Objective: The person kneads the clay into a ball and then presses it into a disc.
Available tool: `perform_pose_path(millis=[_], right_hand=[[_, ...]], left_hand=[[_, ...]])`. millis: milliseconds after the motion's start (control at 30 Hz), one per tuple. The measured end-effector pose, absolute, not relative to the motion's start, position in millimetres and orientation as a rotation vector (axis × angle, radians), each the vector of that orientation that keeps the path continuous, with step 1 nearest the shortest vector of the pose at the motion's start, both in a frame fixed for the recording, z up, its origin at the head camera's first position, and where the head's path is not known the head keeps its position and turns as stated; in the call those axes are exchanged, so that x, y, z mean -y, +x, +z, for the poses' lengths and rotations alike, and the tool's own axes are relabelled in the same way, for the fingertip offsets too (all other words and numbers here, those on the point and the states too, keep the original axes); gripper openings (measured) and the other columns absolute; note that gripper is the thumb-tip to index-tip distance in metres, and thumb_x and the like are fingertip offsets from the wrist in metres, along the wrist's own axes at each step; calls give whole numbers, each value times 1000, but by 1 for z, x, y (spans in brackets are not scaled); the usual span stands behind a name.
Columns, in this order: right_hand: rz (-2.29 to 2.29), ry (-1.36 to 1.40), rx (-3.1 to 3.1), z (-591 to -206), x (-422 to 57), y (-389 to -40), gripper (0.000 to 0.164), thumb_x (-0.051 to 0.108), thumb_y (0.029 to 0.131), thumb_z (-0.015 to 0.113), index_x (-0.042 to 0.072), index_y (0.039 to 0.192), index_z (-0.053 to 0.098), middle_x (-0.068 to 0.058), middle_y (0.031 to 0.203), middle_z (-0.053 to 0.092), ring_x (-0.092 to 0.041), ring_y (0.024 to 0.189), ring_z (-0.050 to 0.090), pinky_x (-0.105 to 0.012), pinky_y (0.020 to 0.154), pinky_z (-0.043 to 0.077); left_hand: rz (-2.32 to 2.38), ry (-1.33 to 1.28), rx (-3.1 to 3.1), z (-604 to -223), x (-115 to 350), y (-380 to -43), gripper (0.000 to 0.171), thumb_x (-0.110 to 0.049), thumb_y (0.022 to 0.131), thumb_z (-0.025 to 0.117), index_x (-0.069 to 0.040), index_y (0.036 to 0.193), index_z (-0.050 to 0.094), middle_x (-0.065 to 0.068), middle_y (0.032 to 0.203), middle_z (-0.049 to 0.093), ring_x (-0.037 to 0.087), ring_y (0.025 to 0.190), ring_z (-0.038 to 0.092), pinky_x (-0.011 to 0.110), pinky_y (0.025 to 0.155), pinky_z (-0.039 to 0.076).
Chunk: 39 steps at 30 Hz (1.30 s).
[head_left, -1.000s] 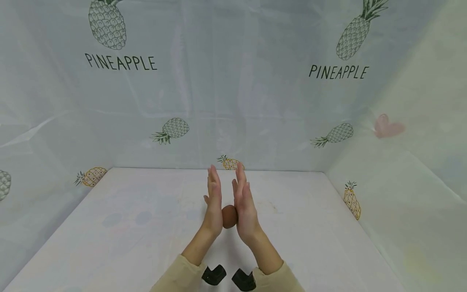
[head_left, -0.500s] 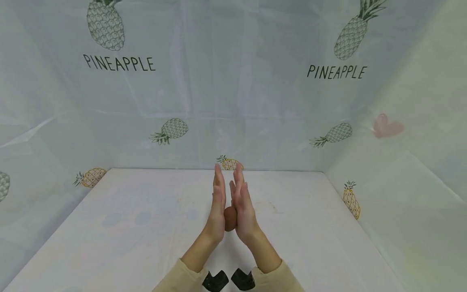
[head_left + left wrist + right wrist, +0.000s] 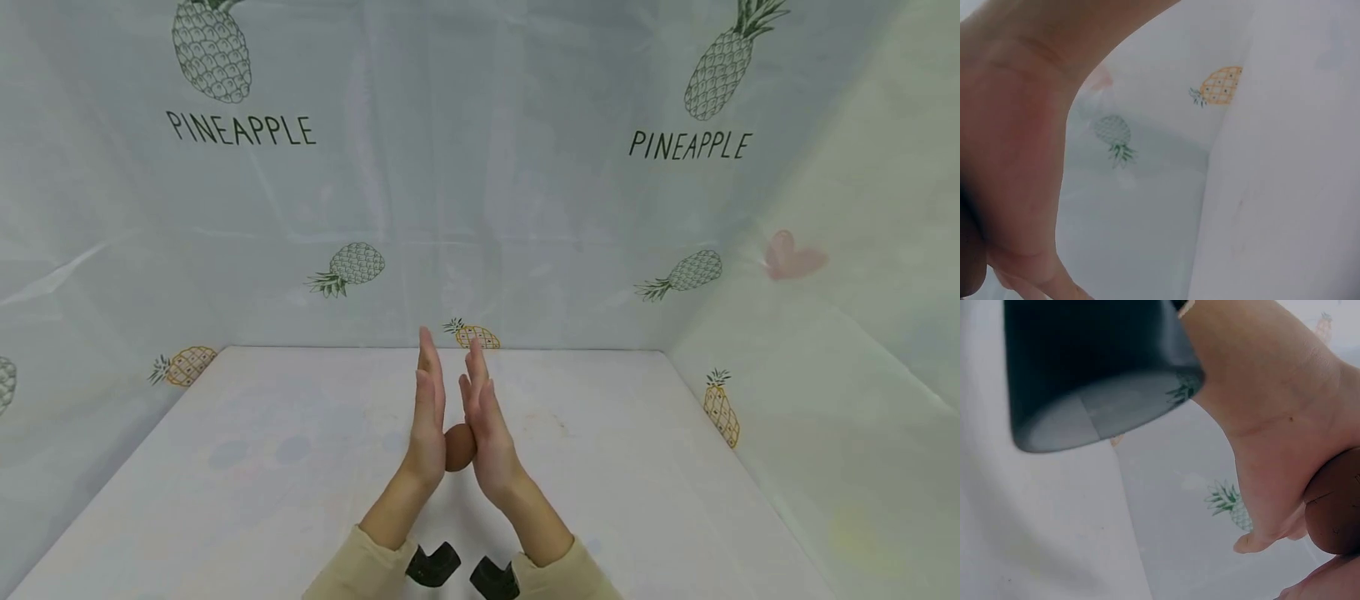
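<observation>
Between two upright, facing palms sits a brown clay-like ball (image 3: 460, 447), small and roughly round. My left hand (image 3: 429, 421) presses it from the left with straight fingers pointing up and away. From the right, my right hand (image 3: 489, 437) touches it, its fingers straight too. Both hands and the ball are held above the white table. Fine cracks mark the ball (image 3: 1334, 503) in the right wrist view, where it is cut off at the right edge. In the left wrist view a palm and wrist fill the left side.
A white table (image 3: 300, 500) spreads beneath the hands. Pale sheeting printed with pineapples (image 3: 357, 263) hangs behind it and along both sides. Black wrist cameras (image 3: 433, 565) sit by the cream sleeves (image 3: 363, 567).
Both hands first drew slightly closer, then shifted left with the ball between them. My left fingertips now reach a little higher than the right ones. The ball stays between the palms.
</observation>
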State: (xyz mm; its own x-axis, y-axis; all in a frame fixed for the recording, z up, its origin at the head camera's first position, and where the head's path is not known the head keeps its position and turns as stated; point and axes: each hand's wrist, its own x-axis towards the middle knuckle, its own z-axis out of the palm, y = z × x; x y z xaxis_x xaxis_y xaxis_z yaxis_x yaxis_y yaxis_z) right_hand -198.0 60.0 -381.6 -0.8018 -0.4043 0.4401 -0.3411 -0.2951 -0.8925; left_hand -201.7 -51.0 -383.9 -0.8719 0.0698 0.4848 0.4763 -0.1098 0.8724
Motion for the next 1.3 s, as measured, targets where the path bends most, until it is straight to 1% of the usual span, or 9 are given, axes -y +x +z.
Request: perform_pose_path(millis=[100, 233, 333, 433, 600, 733, 900, 1100, 1300], right_hand=[[-2286, -986, -1838, -381, -59, -197, 64, 58, 112, 4, 36, 170, -8, 16, 176, -14, -19, 164, -12, -52, 131, -8], [-2288, -992, -1843, -380, -59, -196, 67, 59, 112, 5, 31, 171, -10, 14, 176, -16, -23, 164, -12, -55, 130, -10], [-2296, -992, -1852, -380, -61, -196, 69, 59, 112, 5, 27, 171, -11, 10, 176, -17, -28, 163, -12, -58, 129, -12], [-2306, -986, -1863, -380, -62, -197, 68, 58, 112, 5, 27, 171, -10, 10, 177, -17, -30, 163, -12, -59, 129, -12], [-2330, -972, -1863, -380, -64, -199, 65, 53, 113, 5, 27, 171, -10, 14, 176, -15, -29, 164, -12, -58, 129, -11], [-2340, -937, -1860, -378, -68, -200, 63, 53, 112, 5, 34, 171, -8, 18, 175, -14, -30, 164, -11, -60, 128, -12], [-2349, -909, -1848, -377, -72, -201, 64, 60, 111, 7, 40, 170, -8, 20, 175, -14, -32, 164, -11, -64, 126, -13], [-2348, -901, -1825, -379, -71, -204, 62, 58, 111, 6, 43, 169, -8, 15, 176, -16, -32, 163, -13, -65, 126, -13], [-2331, -876, -1827, -385, -68, -206, 65, 59, 111, 7, 37, 170, -10, 9, 177, -18, -32, 164, -12, -64, 126, -13]], left_hand=[[-2064, -580, 1869, -384, 54, -204, 70, -64, 108, 4, -36, 169, -12, -20, 174, -17, 6, 160, -20, 65, 124, -19], [-2077, -560, 1865, -385, 54, -206, 69, -64, 108, 4, -37, 169, -13, -20, 174, -18, 5, 159, -19, 63, 125, -18], [-2086, -554, 1881, -389, 52, -208, 69, -63, 108, 4, -36, 169, -14, -20, 174, -19, 8, 160, -21, 65, 124, -18], [-2087, -549, 1900, -392, 50, -209, 70, -63, 108, 3, -35, 169, -14, -19, 174, -20, 11, 160, -23, 68, 121, -20], [-2079, -567, 1926, -395, 44, -208, 69, -63, 108, 3, -35, 169, -14, -16, 174, -21, 16, 161, -24, 70, 118, -25], [-2072, -612, 1965, -397, 40, -204, 70, -65, 108, 3, -36, 168, -17, -13, 175, -23, 19, 160, -28, 69, 116, -29], [-2082, -646, 1987, -399, 34, -200, 70, -67, 107, 3, -38, 167, -19, -15, 174, -25, 17, 159, -30, 66, 115, -32], [-2079, -654, 1970, -397, 33, -198, 72, -68, 106, 5, -37, 167, -18, -13, 174, -25, 15, 159, -30, 66, 115, -33], [-2061, -658, 1952, -393, 37, -198, 72, -69, 106, 6, -38, 167, -18, -14, 173, -26, 16, 158, -32, 65, 114, -33]])
